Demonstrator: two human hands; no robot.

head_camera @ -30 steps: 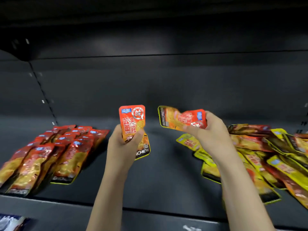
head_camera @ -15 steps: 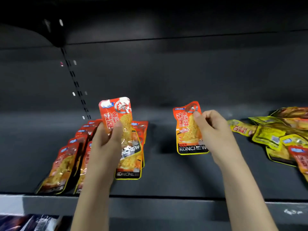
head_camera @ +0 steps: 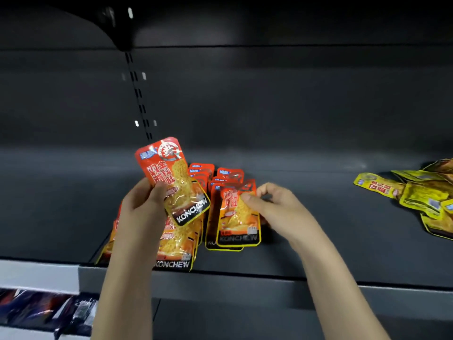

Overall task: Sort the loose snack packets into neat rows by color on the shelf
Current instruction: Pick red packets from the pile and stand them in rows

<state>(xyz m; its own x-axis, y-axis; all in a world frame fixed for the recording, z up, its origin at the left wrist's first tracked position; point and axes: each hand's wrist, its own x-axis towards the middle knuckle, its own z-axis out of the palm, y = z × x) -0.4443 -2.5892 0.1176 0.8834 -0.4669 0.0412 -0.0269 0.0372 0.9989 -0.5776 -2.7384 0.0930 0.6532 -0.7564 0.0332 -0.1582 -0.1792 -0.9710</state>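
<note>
— What's changed?
— The right hand (head_camera: 277, 212) has carried its red packet (head_camera: 236, 217) over, pinching it onto the red rows (head_camera: 213, 177) at centre frame.
— The left?
— The left hand (head_camera: 144, 209) grips another red packet (head_camera: 171, 177), raised; yellow packets (head_camera: 416, 192) remain far right.

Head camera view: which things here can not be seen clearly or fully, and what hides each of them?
- Red packet rows, head view: the left hand and its raised red packet cover much of them; no count possible.
- Yellow packets: cut off by the right edge.
- Right hand: thumb lies on the front packet; fingers behind are hidden, so the grip is unclear.
- Dark items below the shelf: blurred, cut off by the bottom-left corner.
</note>
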